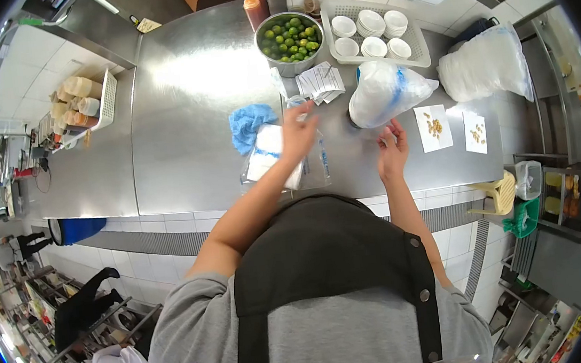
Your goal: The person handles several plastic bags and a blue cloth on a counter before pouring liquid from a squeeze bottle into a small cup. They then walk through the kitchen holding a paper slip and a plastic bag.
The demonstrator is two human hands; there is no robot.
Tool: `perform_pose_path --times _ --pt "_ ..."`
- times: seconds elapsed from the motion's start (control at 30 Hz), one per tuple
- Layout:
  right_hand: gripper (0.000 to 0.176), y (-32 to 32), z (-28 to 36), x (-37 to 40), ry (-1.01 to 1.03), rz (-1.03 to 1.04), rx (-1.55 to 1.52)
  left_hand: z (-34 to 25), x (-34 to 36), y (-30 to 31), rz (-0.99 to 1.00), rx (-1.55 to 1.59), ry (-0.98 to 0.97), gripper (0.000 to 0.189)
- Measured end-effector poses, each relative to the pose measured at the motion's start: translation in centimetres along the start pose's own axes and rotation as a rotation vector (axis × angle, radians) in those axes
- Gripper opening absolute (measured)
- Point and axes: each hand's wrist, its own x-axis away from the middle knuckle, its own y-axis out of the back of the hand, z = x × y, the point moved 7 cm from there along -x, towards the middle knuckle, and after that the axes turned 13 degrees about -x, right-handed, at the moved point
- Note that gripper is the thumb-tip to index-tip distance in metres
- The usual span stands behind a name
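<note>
left hand (pixel 299 133) by white packet (pixel 262 153), right hand (pixel 392 148) by plastic bag (pixel 381 96)

The wall (pixel 36 81) is tiled white; a steel counter (pixel 186 149) reflects bright light; grey grating (pixel 163 243) crosses the floor (pixel 146 267).

Commercial kitchen, stainless-steel counter (pixel 186 149), limes (pixel 289 39) in a metal pot (pixel 289 69), sauce bottles (pixel 254 10), stacked white bowls (pixel 370 24)

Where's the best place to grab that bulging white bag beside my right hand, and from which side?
Probably the narrow right end of the bag, coming from the right with your right hand: it tapers there, while its middle bulges wide.
</note>
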Motion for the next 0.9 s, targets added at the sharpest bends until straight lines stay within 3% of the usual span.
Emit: perform_pose_path --times 0.03,0.1,0.17,0.27,0.3,0.37,0.43,0.47,0.57,0.63,0.73,0.83,0.9 --pt "0.031 0.1 0.5 0.7 0.019 -0.028 0.036 1.0 -0.8 3.2 -0.127 -0.146 -0.174 0.043" --pt "0.024 1.0 0.3 1.4 0.086 -0.049 0.192 3.5 -1.2 10.4 -0.318 -0.525 -0.013 0.034" --pt "0.019 0.5 -0.3 2.1 0.123 -0.001 0.303 1.7 0.1 14.7 -0.567 -0.916 -0.212 0.034" --pt "0.020 -3.7 -2.6 4.2 0.131 0.242 0.389 5.7 -0.4 15.9 -0.258 -0.896 -0.060 0.032" --pt "0.024 -5.6 -3.6 4.9 0.128 0.366 0.407 4.8 -0.2 15.8 -0.237 -0.845 -0.096 0.030" --pt "0.035 -10.7 -3.4 6.9 0.191 0.634 0.486 0.8 0.0 15.0 -0.190 -0.739 -0.171 0.028" --pt "0.042 -15.3 -2.2 8.6 0.122 0.751 0.538 -4.8 1.3 13.3 -0.143 -0.699 -0.336 0.034" --pt "0.041 -17.2 -1.8 9.2 0.181 0.787 0.559 -7.3 2.2 12.5 -0.120 -0.676 -0.413 0.038" --pt "0.041 -20.4 -2.2 8.8 0.319 0.880 0.599 -11.0 3.6 11.4 -0.032 -0.605 -0.427 0.045" --pt "0.043 -21.5 -2.7 7.9 0.372 0.904 0.591 -11.2 3.4 12.1 -0.084 -0.528 -0.418 0.032" --pt "0.046 -22.2 -2.2 7.9 0.188 0.895 0.761 -8.9 2.7 13.6 -0.160 -0.403 -0.313 0.017" --pt "0.049 -22.0 -2.8 8.9 0.325 0.886 0.816 -5.8 1.9 15.4 -0.281 -0.394 -0.193 0.015" --pt "0.050 -20.2 -6.3 9.6 0.297 0.947 0.993 -2.6 1.1 17.1 -0.400 -0.431 -0.148 0.018"
